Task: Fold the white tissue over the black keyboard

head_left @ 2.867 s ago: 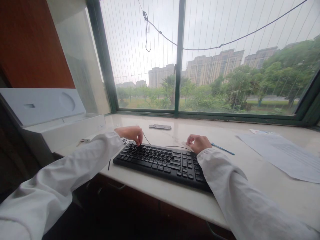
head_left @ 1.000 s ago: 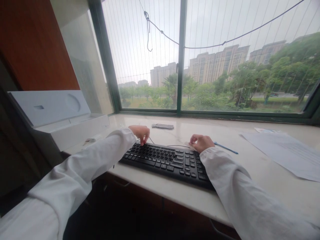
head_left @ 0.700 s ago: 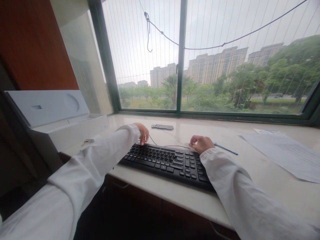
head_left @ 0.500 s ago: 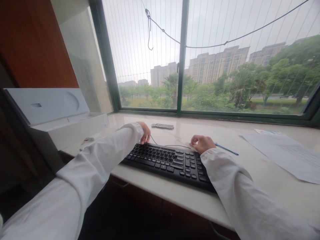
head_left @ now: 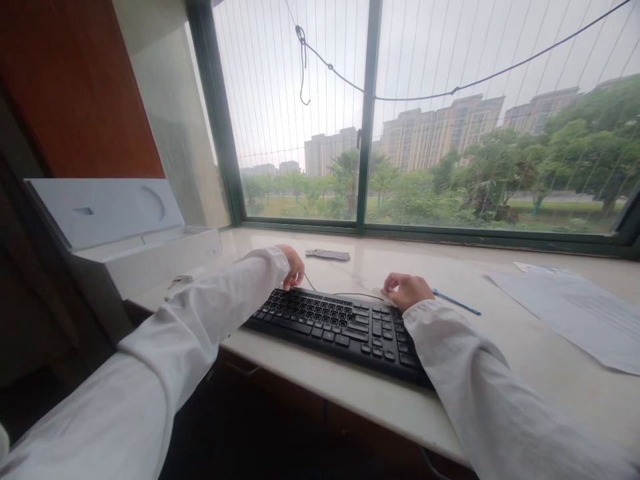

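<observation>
A black keyboard (head_left: pixel 345 327) lies at an angle along the front of the pale counter. At its far left edge, my left hand (head_left: pixel 293 268) curls its fingers down onto the rim, as if gripping it. My right hand (head_left: pixel 407 291) is over the far right edge, thumb and fingers drawn together in a pinch. Something small and whitish shows by those fingertips, too unclear to name. A thin dark cable (head_left: pixel 357 295) runs behind the keyboard between both hands. Just right of my right hand lies a slim blue stick (head_left: pixel 457 303), like a pen.
An open white box (head_left: pixel 160 257) with its lid (head_left: pixel 107 213) raised stands at the left. Small items (head_left: pixel 181 281) lie before it. A grey jagged strip (head_left: pixel 327 255) rests near the window. Paper sheets (head_left: pixel 570 320) cover part of the right side. The counter's front edge (head_left: pixel 350 413) is close.
The view has shifted slightly, so everything sits a little lower and further right. Both hands stay at the keyboard's far edge in nearly the same pose.
</observation>
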Demonstrator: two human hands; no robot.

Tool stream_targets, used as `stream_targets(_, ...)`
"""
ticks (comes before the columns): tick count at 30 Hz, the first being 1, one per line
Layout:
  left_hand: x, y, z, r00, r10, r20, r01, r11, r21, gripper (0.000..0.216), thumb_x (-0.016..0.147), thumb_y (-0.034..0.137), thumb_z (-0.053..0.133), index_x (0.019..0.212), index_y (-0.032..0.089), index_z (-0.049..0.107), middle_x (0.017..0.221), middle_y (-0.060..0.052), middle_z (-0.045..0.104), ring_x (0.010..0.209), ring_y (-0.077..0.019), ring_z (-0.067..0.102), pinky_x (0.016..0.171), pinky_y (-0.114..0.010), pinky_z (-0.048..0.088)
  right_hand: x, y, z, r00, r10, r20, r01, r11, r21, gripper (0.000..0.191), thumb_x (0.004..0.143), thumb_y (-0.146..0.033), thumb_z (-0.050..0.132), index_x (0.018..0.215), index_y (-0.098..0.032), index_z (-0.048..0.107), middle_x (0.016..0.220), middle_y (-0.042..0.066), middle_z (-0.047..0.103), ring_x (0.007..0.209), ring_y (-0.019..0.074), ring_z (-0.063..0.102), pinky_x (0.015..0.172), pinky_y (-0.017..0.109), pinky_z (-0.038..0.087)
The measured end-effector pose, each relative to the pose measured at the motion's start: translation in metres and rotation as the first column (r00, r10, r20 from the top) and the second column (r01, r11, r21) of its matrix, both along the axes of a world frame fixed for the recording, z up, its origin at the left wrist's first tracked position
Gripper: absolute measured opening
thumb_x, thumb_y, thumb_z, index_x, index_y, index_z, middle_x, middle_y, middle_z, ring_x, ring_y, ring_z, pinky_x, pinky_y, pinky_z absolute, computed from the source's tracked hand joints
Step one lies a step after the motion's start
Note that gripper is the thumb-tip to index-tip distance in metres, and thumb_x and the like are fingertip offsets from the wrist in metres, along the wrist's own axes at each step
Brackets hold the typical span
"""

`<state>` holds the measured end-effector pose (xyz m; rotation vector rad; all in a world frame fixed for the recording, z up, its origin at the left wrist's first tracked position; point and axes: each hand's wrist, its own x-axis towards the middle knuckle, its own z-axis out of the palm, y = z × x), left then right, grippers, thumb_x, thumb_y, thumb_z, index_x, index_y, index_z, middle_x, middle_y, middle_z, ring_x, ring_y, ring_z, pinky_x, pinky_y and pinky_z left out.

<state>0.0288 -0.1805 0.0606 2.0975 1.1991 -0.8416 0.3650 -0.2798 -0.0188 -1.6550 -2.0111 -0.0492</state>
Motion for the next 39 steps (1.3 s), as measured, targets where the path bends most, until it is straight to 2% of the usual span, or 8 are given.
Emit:
stream_targets(5, 0.001, 0.005, -0.004, 0.999, 0.027, 0.041, -0.025, 0.998, -0.053, 0.052, 0.025, 0.034, 0.095, 0.067, 0.016, 0.070, 0.076, -0.009, 0.072, 0.061, -0.0203, 0.062, 0.065, -0.035, 0.052, 0.000, 0.000, 0.000, 1.000, 0.003, 0.011, -0.003, 1.000, 0.005, 0.007, 0.073, -0.033, 0.066, 0.072, -0.028, 0.071, 0.080, -0.002, 0.074, 0.076, 0.0181, 0.067, 0.073, 0.028, 0.045)
stream_targets(11, 0.004, 0.011, -0.006, 0.998, 0.024, -0.054, -0.029, 0.997, -0.076, 0.043, 0.032, 0.022, 0.093, 0.069, 0.020, 0.070, 0.077, -0.005, 0.072, 0.061, -0.0191, 0.061, 0.062, -0.033, 0.051, -0.002, -0.002, 0.003, 1.000, 0.001, 0.015, -0.001, 1.000, 0.012, 0.006, 0.073, -0.031, 0.067, 0.072, -0.027, 0.072, 0.080, -0.001, 0.074, 0.076, 0.0179, 0.067, 0.073, 0.027, 0.045)
stream_targets(17, -0.003, 0.008, -0.006, 0.999, -0.032, 0.039, 0.036, 0.992, -0.120, 0.037, 0.043, 0.025, 0.090, 0.070, 0.019, 0.066, 0.071, -0.002, 0.068, 0.050, -0.0109, 0.053, 0.052, -0.024, 0.044, -0.003, -0.005, 0.006, 1.000, 0.005, 0.018, -0.005, 1.000, -0.002, 0.006, 0.074, -0.030, 0.066, 0.073, -0.027, 0.071, 0.081, -0.001, 0.074, 0.078, 0.0183, 0.067, 0.074, 0.028, 0.045)
stream_targets(24, -0.024, -0.003, -0.011, 0.984, 0.087, 0.157, -0.075, 0.994, -0.081, 0.042, 0.043, 0.030, 0.089, 0.078, 0.021, 0.067, 0.075, -0.002, 0.066, 0.051, -0.0088, 0.049, 0.046, -0.020, 0.038, -0.004, -0.007, 0.007, 1.000, 0.014, 0.016, -0.014, 1.000, 0.002, 0.006, 0.074, -0.028, 0.066, 0.073, -0.027, 0.072, 0.082, 0.000, 0.074, 0.078, 0.0187, 0.067, 0.074, 0.028, 0.045)
stream_targets(29, -0.035, -0.013, -0.005, 0.977, 0.078, 0.197, -0.087, 0.996, 0.036, 0.047, 0.048, 0.038, 0.087, 0.089, 0.022, 0.071, 0.079, -0.004, 0.071, 0.059, -0.0121, 0.054, 0.046, -0.019, 0.036, -0.004, -0.006, 0.007, 0.999, 0.021, 0.034, -0.021, 1.000, -0.009, 0.006, 0.075, -0.028, 0.066, 0.073, -0.027, 0.071, 0.082, 0.000, 0.074, 0.078, 0.0188, 0.067, 0.074, 0.028, 0.045)
stream_targets(34, -0.055, -0.008, 0.025, 0.959, 0.057, 0.277, -0.115, 0.973, 0.200, 0.044, 0.062, 0.047, 0.079, 0.098, 0.022, 0.073, 0.091, -0.006, 0.074, 0.058, -0.0102, 0.054, 0.048, -0.019, 0.036, -0.004, -0.005, 0.006, 0.999, 0.022, 0.045, -0.021, 1.000, -0.005, 0.006, 0.075, -0.029, 0.066, 0.073, -0.027, 0.071, 0.082, 0.000, 0.074, 0.078, 0.0188, 0.067, 0.074, 0.028, 0.045)
stream_targets(36, -0.063, 0.001, 0.036, 0.963, 0.053, 0.263, -0.145, 0.928, 0.344, 0.037, 0.066, 0.046, 0.075, 0.094, 0.021, 0.074, 0.090, -0.004, 0.074, 0.053, -0.0078, 0.050, 0.048, -0.019, 0.036, -0.004, -0.006, 0.006, 0.998, 0.025, 0.050, -0.025, 1.000, -0.004, 0.006, 0.075, -0.029, 0.066, 0.073, -0.027, 0.071, 0.082, 0.000, 0.074, 0.078, 0.0187, 0.067, 0.074, 0.028, 0.044)
stream_targets(39, -0.068, 0.018, 0.041, 0.968, 0.126, 0.216, -0.227, 0.807, 0.545, 0.028, 0.070, 0.041, 0.070, 0.090, 0.021, 0.074, 0.091, -0.002, 0.074, 0.052, -0.0070, 0.052, 0.051, -0.017, 0.038, -0.004, -0.006, 0.007, 0.998, 0.023, 0.057, -0.023, 1.000, -0.003, 0.006, 0.075, -0.029, 0.065, 0.073, -0.027, 0.071, 0.082, 0.000, 0.075, 0.079, 0.0190, 0.068, 0.075, 0.028, 0.044)
